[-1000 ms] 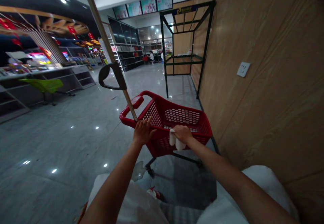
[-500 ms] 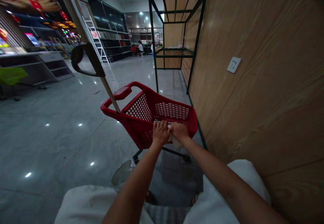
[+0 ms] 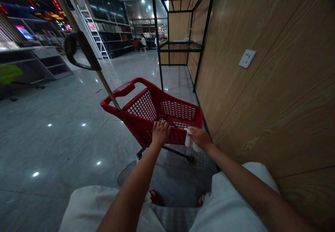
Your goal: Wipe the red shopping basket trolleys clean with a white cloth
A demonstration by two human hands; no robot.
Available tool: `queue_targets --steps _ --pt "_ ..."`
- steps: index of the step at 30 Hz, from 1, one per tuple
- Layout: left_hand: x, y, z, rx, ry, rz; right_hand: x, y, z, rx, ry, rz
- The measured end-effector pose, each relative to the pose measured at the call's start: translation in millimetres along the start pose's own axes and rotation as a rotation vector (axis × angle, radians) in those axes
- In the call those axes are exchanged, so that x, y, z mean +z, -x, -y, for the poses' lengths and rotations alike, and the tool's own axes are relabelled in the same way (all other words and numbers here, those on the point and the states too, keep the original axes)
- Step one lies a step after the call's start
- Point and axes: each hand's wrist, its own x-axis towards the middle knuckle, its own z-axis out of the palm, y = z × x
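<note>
A: How many hands in shot, and doing what?

B: Two, both the wearer's own. Left hand (image 3: pixel 160 133) flat against the near wall of the basket, fingers spread over the red plastic. Right hand (image 3: pixel 199 137) at the near right corner, fingers pressed together and pinching one white cloth (image 3: pixel 189 138) against the rim, a fold of it hanging below.

A: And the cart?

B: Just one, a red plastic shopping cart (image 3: pixel 159 115) with mesh sides and a dark metal base, straight ahead of the knees on a polished grey tile floor (image 3: pixel 52 144), just beside a wood-panelled wall (image 3: pixel 261 102).

A: What's that long thing across the shot?

B: One long pale pole (image 3: pixel 110 92), slanting up to the left, with one black loop handle (image 3: pixel 78 52) near the top. Lower end right at the cart's left corner, touching or just behind, hard to tell from this angle.

A: Anything else around?

B: One white wall socket (image 3: pixel 247 58) on the panelling, one black metal shelf frame (image 3: pixel 180 26) against the same wall, one ladder (image 3: pixel 95 33) by dark shelving (image 3: pixel 110 22), one seated person (image 3: pixel 142 42) far down the aisle. Right at the bottom, white fabric over the knees (image 3: pixel 89 207) and two red shoes (image 3: pixel 154 197)
</note>
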Motion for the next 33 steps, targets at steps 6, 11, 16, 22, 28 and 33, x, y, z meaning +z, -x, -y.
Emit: queue_targets --steps 6,11,16,22,28,33 --pt "0.7 4 -24 -0.126 0.021 -0.063 4 -15 38 0.042 -0.001 -0.025" --pt "-5.4 10 -16 -0.067 0.077 -0.022 0 -25 61 0.008 0.021 0.033" --pt "-9.6 6 2 -0.015 0.097 0.016 -11 7 18 -0.025 0.019 0.068" --pt "-8.9 -2 15 0.038 0.142 0.076 -15 27 7 -0.070 0.028 -0.029" --pt "-20.6 -1 54 0.064 0.088 0.159 -4 32 35 -0.246 -0.049 -0.042" --pt "-29.7 11 50 -0.095 0.004 0.099 2 38 35 -0.404 -0.128 -0.073"
